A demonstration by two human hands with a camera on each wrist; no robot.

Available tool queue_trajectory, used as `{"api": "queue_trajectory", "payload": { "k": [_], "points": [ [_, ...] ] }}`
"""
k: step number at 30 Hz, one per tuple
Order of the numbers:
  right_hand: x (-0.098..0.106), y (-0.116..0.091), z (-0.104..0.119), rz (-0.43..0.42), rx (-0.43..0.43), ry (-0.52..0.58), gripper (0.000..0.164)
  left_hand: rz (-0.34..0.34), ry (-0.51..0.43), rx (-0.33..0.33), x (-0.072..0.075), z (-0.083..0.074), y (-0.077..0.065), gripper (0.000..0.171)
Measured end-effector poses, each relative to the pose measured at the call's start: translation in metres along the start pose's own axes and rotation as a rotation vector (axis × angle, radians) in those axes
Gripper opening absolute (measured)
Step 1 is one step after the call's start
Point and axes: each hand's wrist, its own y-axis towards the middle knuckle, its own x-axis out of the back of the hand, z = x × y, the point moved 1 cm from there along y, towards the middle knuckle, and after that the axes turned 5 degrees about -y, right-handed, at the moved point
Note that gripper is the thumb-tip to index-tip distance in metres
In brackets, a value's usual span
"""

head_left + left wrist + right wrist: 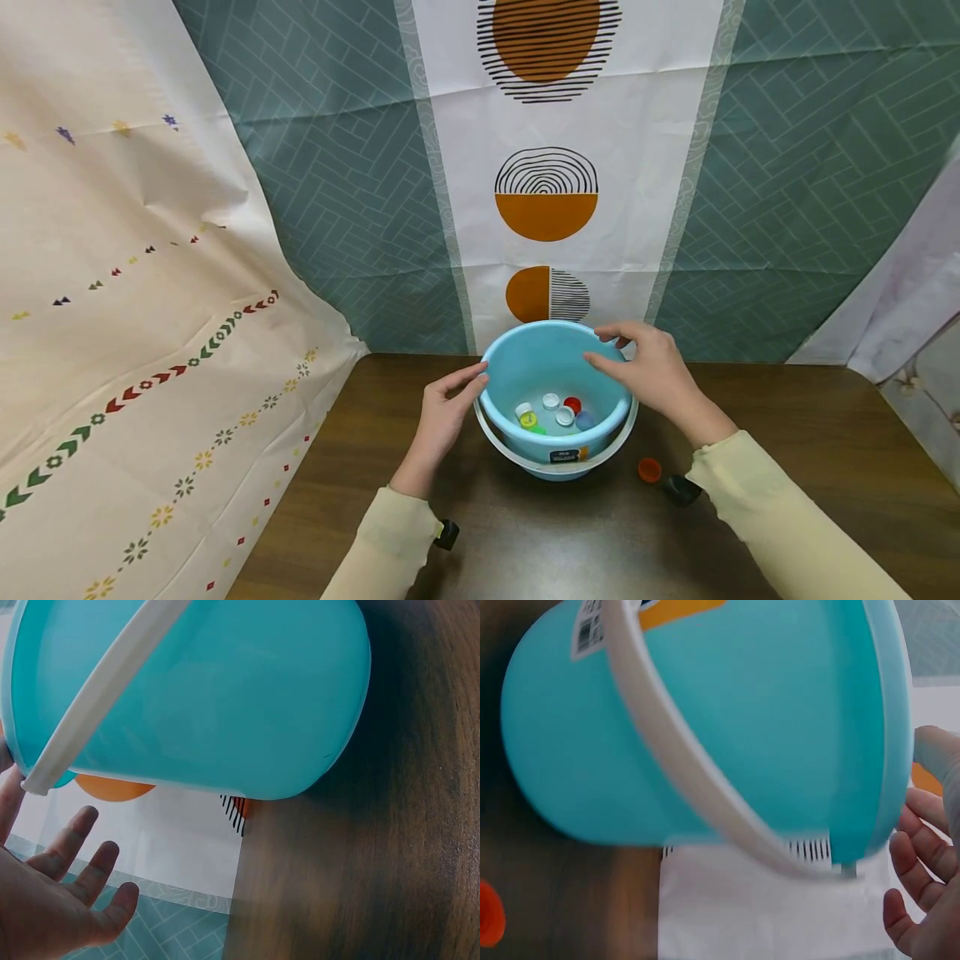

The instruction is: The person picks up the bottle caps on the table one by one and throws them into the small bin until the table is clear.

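Observation:
A light blue bucket stands upright on the table, its white handle lowered across the front. Several bottle caps lie on its bottom, among them a red cap, a white cap and a yellow cap. My left hand is at the left rim, thumb and index fingertips right against it; the left wrist view shows the other fingers spread loosely outside. My right hand hovers at the right rim with thumb and fingers apart, the thumb overlapping the bucket's opening in the head view.
An orange-red cap lies on the brown wooden table, right of the bucket. A patterned cloth hangs behind the table, and a cream cloth borders the left side. Dark wrist devices sit under both sleeves.

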Motion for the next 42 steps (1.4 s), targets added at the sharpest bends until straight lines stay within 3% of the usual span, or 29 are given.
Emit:
{"api": "queue_trajectory", "payload": {
  "k": [11, 17, 21, 27, 33, 37, 42],
  "points": [
    [0.024, -0.024, -0.047, -0.113, -0.047, -0.053, 0.048, 0.007, 0.001, 0.001, -0.001, 0.0, 0.0, 0.032],
    [0.026, -0.039, -0.071, -0.129, -0.069, -0.082, 0.047, -0.024, -0.005, -0.016, 0.002, 0.017, 0.004, 0.029],
    [0.021, -0.051, -0.087, -0.088, -0.089, -0.091, 0.048, -0.043, 0.017, -0.035, 0.002, 0.027, 0.007, 0.029],
    [0.006, -0.069, -0.12, 0.009, -0.109, -0.121, 0.052, -0.047, 0.017, -0.046, 0.001, 0.029, 0.009, 0.03],
    [-0.012, -0.082, -0.142, 0.123, -0.124, -0.084, 0.058, -0.024, -0.013, -0.03, 0.0, 0.016, 0.006, 0.031],
    [-0.023, -0.088, -0.148, 0.188, -0.134, -0.066, 0.06, -0.004, -0.012, -0.022, -0.001, 0.004, 0.002, 0.032],
    [-0.037, -0.094, -0.151, 0.256, -0.143, -0.064, 0.061, 0.009, -0.002, -0.018, -0.002, 0.001, 0.001, 0.033]
  ]
}}
